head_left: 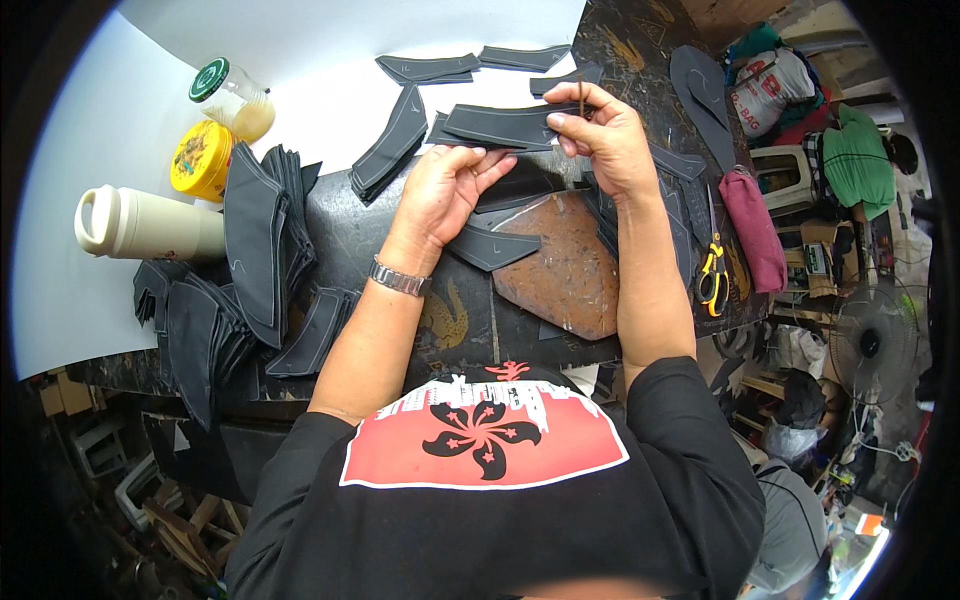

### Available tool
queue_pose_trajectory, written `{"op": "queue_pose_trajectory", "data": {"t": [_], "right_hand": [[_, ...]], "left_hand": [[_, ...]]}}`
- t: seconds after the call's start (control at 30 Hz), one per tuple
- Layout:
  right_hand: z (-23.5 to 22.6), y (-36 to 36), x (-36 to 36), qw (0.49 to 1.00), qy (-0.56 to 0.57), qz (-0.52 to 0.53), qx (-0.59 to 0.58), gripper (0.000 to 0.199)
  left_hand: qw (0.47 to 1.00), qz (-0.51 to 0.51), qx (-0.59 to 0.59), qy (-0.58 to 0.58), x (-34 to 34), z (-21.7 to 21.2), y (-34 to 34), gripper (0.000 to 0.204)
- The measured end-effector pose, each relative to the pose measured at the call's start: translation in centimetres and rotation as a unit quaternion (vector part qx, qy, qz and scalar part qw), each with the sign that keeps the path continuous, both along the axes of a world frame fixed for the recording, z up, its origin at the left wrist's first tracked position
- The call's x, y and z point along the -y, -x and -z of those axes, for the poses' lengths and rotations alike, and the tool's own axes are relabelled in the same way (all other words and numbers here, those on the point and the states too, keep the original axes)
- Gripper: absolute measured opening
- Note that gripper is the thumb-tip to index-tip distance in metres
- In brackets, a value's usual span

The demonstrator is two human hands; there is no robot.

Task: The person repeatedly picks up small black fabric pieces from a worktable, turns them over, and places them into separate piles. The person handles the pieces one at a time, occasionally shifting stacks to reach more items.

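Over the far middle of the table I hold a dark grey curved cut piece (495, 124) with pale marked lines, apparently leather or fabric; a second similar piece overlaps it. My left hand (436, 195), a metal watch on its wrist, pinches the lower left edge between thumb and fingers. My right hand (606, 142) grips the right end. A thin brown stick (582, 97) stands up by its fingers; its lower part is hidden. Beneath my hands, another curved piece (492, 247) overlaps a worn brown board (566, 272).
Stacks of dark pieces (262, 240) stand at left beside a cream tumbler (150, 224), a yellow tub (203, 160) and a green-lidded jar (235, 98). More piles (390, 145) lie on the white sheet. At right are yellow-black scissors (713, 275) and a maroon pouch (752, 230).
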State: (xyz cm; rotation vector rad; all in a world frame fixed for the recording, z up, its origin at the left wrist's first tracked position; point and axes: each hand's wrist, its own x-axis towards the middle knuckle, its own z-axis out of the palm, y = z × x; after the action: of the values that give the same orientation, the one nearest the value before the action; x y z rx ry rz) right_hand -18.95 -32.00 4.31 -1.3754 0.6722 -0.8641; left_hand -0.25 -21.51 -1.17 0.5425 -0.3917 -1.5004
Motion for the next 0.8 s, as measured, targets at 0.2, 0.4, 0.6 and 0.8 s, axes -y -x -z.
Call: {"op": "queue_pose_trajectory", "data": {"t": [0.2, 0.4, 0.6, 0.8], "right_hand": [[-0.2, -0.4, -0.6, 0.998, 0.05, 0.022, -0.035, 0.049], [-0.3, -0.4, -0.5, 0.997, 0.035, 0.02, -0.064, 0.052], [0.1, -0.4, -0.4, 0.998, 0.049, 0.026, -0.027, 0.049], [0.5, -0.7, 0.0, 0.996, -0.015, 0.08, -0.028, 0.033]], "left_hand": [[0.998, 0.026, 0.051, 0.007, 0.0, 0.4, -0.3, 0.024], [1.0, 0.015, -0.006, 0.018, -0.1, -0.5, 0.1, 0.025], [1.0, -0.004, -0.002, -0.017, -0.1, -0.6, 0.2, 0.031], [1.0, -0.007, -0.012, -0.009, 0.0, -0.6, 0.2, 0.036]]}}
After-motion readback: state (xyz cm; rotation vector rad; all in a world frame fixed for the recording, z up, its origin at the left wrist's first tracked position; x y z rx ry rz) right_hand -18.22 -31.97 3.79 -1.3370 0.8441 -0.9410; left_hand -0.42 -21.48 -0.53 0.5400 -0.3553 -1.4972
